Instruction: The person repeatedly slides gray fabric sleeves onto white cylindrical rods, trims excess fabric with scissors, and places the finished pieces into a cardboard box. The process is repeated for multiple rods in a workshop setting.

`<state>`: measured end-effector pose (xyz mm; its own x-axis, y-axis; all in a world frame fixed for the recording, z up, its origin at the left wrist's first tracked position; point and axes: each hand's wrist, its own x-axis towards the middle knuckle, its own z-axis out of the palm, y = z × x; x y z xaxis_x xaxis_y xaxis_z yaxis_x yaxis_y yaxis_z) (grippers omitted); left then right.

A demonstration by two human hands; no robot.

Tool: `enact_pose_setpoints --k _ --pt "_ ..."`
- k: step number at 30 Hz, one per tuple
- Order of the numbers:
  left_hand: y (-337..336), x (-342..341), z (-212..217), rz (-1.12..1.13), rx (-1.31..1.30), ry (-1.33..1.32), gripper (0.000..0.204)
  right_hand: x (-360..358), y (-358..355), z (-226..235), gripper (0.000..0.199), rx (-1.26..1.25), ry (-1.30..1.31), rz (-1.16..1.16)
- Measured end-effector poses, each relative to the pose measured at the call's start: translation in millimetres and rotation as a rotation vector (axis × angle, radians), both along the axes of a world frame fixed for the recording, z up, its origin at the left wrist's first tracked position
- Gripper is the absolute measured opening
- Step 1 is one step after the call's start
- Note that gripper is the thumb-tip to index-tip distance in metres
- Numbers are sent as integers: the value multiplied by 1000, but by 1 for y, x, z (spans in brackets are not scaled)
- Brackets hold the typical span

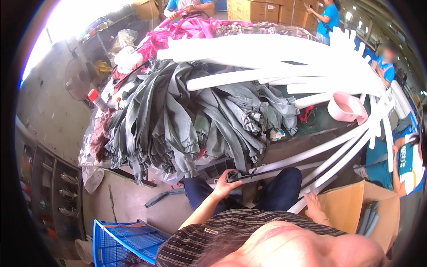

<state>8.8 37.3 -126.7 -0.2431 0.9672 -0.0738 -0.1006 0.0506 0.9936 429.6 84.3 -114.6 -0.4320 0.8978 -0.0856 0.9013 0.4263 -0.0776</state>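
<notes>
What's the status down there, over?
Left hand gripping a grey fabric strip. Right hand resting on white foam tubes. Grey fabric pile heaped ahead, cardboard box at right.

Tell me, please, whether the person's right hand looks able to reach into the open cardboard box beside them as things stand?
Probably yes. The right hand grips a bundle of white tubes right against the cardboard box, whose open top faces it. Those long tubes cross above the near corner and might get in the way.
</notes>
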Motion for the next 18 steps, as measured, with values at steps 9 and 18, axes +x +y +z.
enact_pose_setpoints --k 9,18 --pt "0 0 10 -104 28 36 19 1 16 -21 39 244 485 -6" --pt "26 26 66 -97 106 142 21 -148 61 109 44 -33 941 496"
